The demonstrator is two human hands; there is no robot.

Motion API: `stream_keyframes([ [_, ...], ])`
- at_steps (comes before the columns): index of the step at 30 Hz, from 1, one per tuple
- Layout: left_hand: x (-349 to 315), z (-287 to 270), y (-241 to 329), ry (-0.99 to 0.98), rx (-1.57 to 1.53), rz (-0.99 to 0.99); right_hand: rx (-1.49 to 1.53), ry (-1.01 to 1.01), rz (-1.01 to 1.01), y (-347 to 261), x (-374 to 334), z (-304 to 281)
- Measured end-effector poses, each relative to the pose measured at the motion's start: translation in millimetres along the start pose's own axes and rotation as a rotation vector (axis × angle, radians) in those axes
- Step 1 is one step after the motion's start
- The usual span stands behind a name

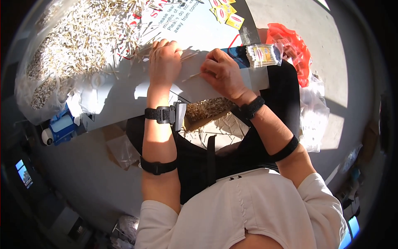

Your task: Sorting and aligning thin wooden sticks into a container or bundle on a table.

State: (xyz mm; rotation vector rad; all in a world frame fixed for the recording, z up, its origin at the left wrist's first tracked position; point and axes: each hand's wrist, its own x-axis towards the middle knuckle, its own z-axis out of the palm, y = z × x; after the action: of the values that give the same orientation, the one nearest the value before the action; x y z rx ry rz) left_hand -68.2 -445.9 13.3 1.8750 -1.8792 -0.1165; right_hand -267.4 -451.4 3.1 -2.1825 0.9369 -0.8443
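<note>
A big heap of cotton swabs [83, 45] with thin wooden sticks spreads over the left of the white board [120, 97]. At the heap's right edge my left hand [164, 62] is closed, fingers curled down over a few swabs whose sticks show on both sides of it. To its right, my right hand [224, 74] is closed in a pinch. A thin pale stick, seemingly a cotton swab [191, 77], juts out from its fingertips toward the left hand. Its fingertips are partly hidden. Just beyond that hand lies a clear pack of cotton swabs [262, 55] with a yellow label.
Yellow printed cards [228, 14] lie at the board's far right. Beside my right leg are a red plastic bag [304, 54] and a clear bag [311, 120]. A box of swabs [207, 112] sits below the near edge. A blue-and-white package [61, 128] is at the left.
</note>
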Motion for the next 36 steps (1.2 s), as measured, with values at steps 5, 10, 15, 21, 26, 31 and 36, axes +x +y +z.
stream_keyframes([
  [5, -26.4, -3.9, 13.2, 0.076, -0.118, -0.121, 0.097, 0.105, 0.136, 4.6, 0.9, -1.0],
  [10, -44.6, -8.9, 7.7, 0.105, -0.088, -0.236, 0.055, 0.071, 0.073, 6.6, 22.2, -0.7],
  [15, -40.0, -4.5, 11.8, 0.048, -0.099, -0.224, -0.156, -0.052, -0.168, 27.4, 45.1, 8.0],
  [21, -30.0, -4.0, 6.8, -0.034, -0.136, -0.273, -0.158, -0.121, -0.046, 24.1, 54.2, 8.1],
  [26, -32.8, -1.8, 6.5, -0.043, -0.201, -0.339, 0.012, -0.135, 0.096, 20.3, 47.5, 2.1],
  [31, -37.9, -0.8, 14.0, -0.004, -0.168, -0.325, 0.028, -0.060, 0.089, 21.4, 37.7, 1.1],
  [36, -39.2, 0.5, 12.3, 0.017, -0.184, -0.307, -0.063, -0.083, 0.041, 19.1, 35.2, -2.3],
])
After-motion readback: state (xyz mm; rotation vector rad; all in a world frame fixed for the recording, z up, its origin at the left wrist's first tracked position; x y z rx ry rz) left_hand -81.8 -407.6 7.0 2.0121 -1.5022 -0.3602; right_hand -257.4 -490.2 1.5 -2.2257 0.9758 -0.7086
